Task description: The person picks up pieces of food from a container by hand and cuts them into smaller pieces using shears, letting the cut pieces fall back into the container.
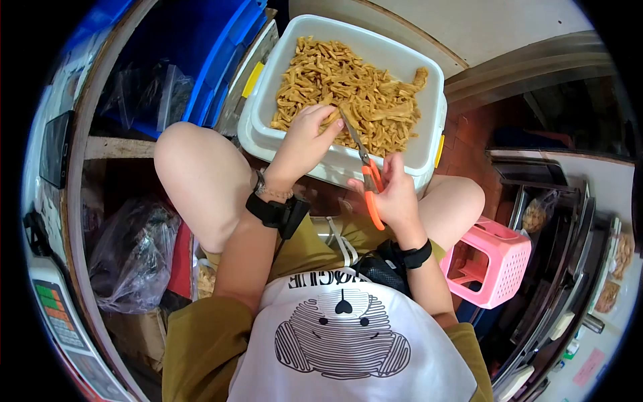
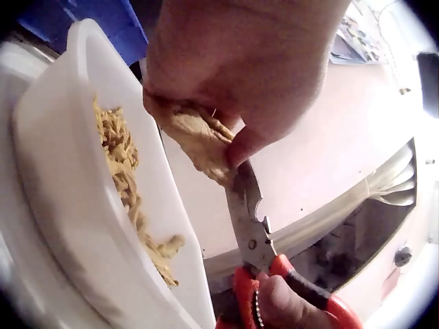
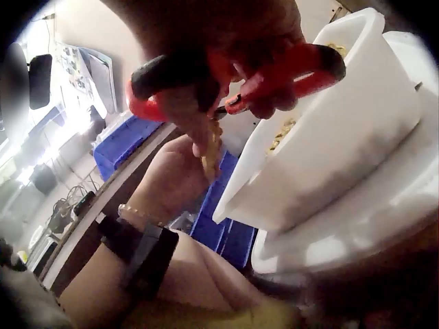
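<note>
A white tub [image 1: 399, 56] holds a heap of yellow-brown food strips [image 1: 345, 77]. Above its near side, my left hand [image 1: 303, 142] pinches a tan, wrinkled piece of the same food [image 2: 197, 142] between thumb and fingers. My right hand [image 1: 400, 199] grips kitchen scissors [image 1: 372, 202] by their orange-and-black handles, with a thumb through one loop. In the left wrist view, the metal blades [image 2: 248, 216] reach up to the held piece, right by the left thumb tip. Part of that piece is hidden behind the left fingers.
The tub sits on a larger white container with yellow clips [image 1: 252, 80], between bent knees. Blue crates [image 1: 221, 60] stand at the left, above a plastic bag [image 1: 134, 258]. A pink stool [image 1: 506, 268] is at the right, beside dark racks. A scale [image 1: 67, 321] lies far left.
</note>
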Tool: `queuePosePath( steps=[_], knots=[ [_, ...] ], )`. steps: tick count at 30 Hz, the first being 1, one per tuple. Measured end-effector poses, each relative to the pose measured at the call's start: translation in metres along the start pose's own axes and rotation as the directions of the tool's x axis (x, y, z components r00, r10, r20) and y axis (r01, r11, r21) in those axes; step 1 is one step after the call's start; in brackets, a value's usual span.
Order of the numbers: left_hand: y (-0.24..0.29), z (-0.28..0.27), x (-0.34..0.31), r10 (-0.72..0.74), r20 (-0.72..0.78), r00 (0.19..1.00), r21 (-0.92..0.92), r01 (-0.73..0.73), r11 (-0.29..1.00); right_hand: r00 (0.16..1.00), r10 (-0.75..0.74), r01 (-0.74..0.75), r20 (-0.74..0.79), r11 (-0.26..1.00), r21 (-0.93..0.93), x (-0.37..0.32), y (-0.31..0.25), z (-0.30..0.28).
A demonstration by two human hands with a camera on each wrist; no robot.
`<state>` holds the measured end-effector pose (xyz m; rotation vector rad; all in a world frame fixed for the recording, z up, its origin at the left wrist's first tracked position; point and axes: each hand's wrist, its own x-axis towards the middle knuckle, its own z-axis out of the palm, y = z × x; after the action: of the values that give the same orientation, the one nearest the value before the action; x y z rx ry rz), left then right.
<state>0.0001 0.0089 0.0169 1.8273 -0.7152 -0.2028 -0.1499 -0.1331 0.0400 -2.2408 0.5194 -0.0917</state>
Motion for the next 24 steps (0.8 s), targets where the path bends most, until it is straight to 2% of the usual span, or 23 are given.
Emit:
queuePosePath(
  steps=[7,10,12,15,18,24],
  knots=[
    [-0.003,0.009,-0.004,0.023,-0.114,0.993,0.131,-0.008,0.991,1.0,-0.019,0.018,-0.022,0.999,-0.038,0.001,-0.001,-0.002],
    [0.002,0.007,-0.003,0.077,-0.072,0.994,0.184,-0.063,0.981,1.0,0.021,-0.022,-0.004,0.994,-0.107,-0.001,-0.003,-0.005],
    [0.007,0.008,-0.006,0.143,0.029,0.989,0.345,-0.144,0.927,1.0,0.023,-0.024,-0.005,0.984,-0.176,-0.002,-0.003,-0.004],
    [0.012,0.013,-0.007,0.162,0.057,0.985,0.4,-0.172,0.9,1.0,0.03,-0.03,-0.003,0.987,-0.157,-0.001,0.0,-0.003],
    [0.011,0.014,-0.008,0.167,0.017,0.986,0.382,-0.161,0.91,0.999,0.006,-0.009,-0.035,0.995,-0.095,0.0,0.004,0.0],
    [0.009,0.018,-0.009,0.14,-0.051,0.989,0.408,-0.107,0.907,0.999,-0.019,0.015,-0.039,0.994,-0.107,0.001,-0.001,0.001]
  ],
)
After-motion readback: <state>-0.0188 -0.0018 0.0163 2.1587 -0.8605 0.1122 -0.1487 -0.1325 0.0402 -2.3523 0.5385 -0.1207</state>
